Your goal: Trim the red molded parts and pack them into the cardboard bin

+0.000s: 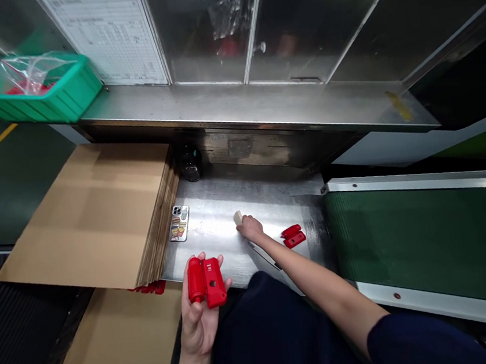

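Left hand (205, 329), loosely cradling a red part (214, 283), might drop it if tilted while the right hand (251, 228), farther ahead, pinches a pale block (238, 218).

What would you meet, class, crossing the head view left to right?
Stacked cardboard sheets, red plastic piece in the left hand, off-white block in the right hand, second red plastic piece on the metal worktop, green conveyor belt.

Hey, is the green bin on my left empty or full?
Not empty: clear plastic and something red show inside the green bin. Whether it's full, I cannot tell; its lower part is hidden.
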Action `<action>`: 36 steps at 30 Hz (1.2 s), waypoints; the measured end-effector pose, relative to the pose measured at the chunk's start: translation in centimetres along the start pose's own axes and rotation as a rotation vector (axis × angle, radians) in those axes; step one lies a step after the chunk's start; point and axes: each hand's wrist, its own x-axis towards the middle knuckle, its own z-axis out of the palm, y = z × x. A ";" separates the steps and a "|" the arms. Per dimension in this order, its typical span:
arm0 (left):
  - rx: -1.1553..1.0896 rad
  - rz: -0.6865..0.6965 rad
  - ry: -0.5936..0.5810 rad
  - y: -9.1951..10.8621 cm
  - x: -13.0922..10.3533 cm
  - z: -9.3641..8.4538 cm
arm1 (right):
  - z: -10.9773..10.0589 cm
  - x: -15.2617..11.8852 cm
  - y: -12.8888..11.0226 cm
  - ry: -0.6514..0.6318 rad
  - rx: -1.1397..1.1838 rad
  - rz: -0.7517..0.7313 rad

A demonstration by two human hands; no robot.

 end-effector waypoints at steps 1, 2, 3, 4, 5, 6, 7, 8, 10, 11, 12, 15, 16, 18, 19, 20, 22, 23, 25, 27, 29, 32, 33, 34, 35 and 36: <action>0.004 0.029 0.020 0.0 0.1 -0.1 | -0.4 -1.3 -0.3 -0.021 0.038 -0.043; 0.013 0.059 0.039 0.1 0.2 -0.2 | -0.9 -3.0 -0.6 -0.047 0.080 -0.096; 0.028 0.089 0.061 0.1 0.3 -0.4 | -1.4 -5.1 -0.9 -0.078 0.128 -0.158; 0.044 0.115 0.081 0.0 0.5 -0.6 | -2.0 -7.4 -1.3 -0.117 0.184 -0.219; 0.059 0.137 0.103 0.0 0.7 -0.9 | -2.5 -9.9 -1.8 -0.172 0.236 -0.273; 0.069 0.154 0.132 -0.1 1.0 -1.1 | -3.1 -12.4 -2.3 -0.235 0.302 -0.320; 0.076 0.165 0.167 -0.2 1.2 -1.4 | -3.6 -14.7 -2.8 -0.292 0.414 -0.385; 0.083 0.172 0.203 -0.4 1.5 -1.7 | -3.9 -16.7 -3.4 -0.278 0.445 -0.449; 0.113 0.180 0.268 -0.7 1.9 -2.2 | -4.0 -19.4 -4.5 -0.213 0.384 -0.546; 0.140 0.188 0.298 -0.8 2.1 -2.3 | -3.8 -20.1 -5.0 -0.177 0.333 -0.568; 0.172 0.196 0.318 -0.9 2.3 -2.4 | -3.5 -20.4 -5.4 -0.144 0.286 -0.567; 0.257 0.243 0.339 -0.9 2.5 -2.4 | -2.5 -20.0 -5.9 -0.084 0.224 -0.523; 0.273 0.257 0.329 -0.8 2.5 -2.4 | -2.3 -19.9 -5.9 -0.081 0.213 -0.529; 0.299 0.281 0.307 -0.8 2.5 -2.4 | -2.0 -19.7 -5.8 -0.090 0.197 -0.553; 0.316 0.295 0.307 -0.8 2.4 -2.3 | -2.0 -19.7 -5.8 -0.084 0.190 -0.554; 0.333 0.307 0.311 -0.8 2.4 -2.3 | -2.0 -19.7 -5.7 -0.071 0.183 -0.542; 0.359 0.322 0.327 -0.9 2.3 -2.3 | -1.9 -19.8 -5.8 -0.057 0.165 -0.521; 0.364 0.325 0.331 -0.9 2.2 -2.4 | -1.8 -19.8 -5.8 -0.061 0.154 -0.523; 0.349 0.326 0.327 -1.1 2.0 -2.4 | -1.7 -19.8 -5.9 -0.062 0.140 -0.524; 0.326 0.330 0.323 -1.2 2.0 -2.5 | -1.6 -19.8 -5.9 -0.050 0.151 -0.506; 0.313 0.328 0.322 -1.3 2.0 -2.7 | -1.6 -19.7 -5.9 -0.066 0.172 -0.511; 0.314 0.348 0.337 -1.5 2.1 -3.0 | -1.7 -19.7 -6.0 -0.088 0.178 -0.513; 0.316 0.359 0.342 -1.6 2.1 -3.1 | -1.8 -19.7 -6.1 -0.081 0.177 -0.495; 0.317 0.365 0.346 -1.6 2.2 -3.2 | -1.8 -19.7 -6.1 -0.075 0.178 -0.487; 0.317 0.364 0.347 -1.6 2.2 -3.2 | -1.8 -19.8 -6.2 -0.079 0.180 -0.492; 0.313 0.358 0.347 -1.7 2.2 -3.3 | -1.8 -19.8 -6.2 -0.091 0.181 -0.508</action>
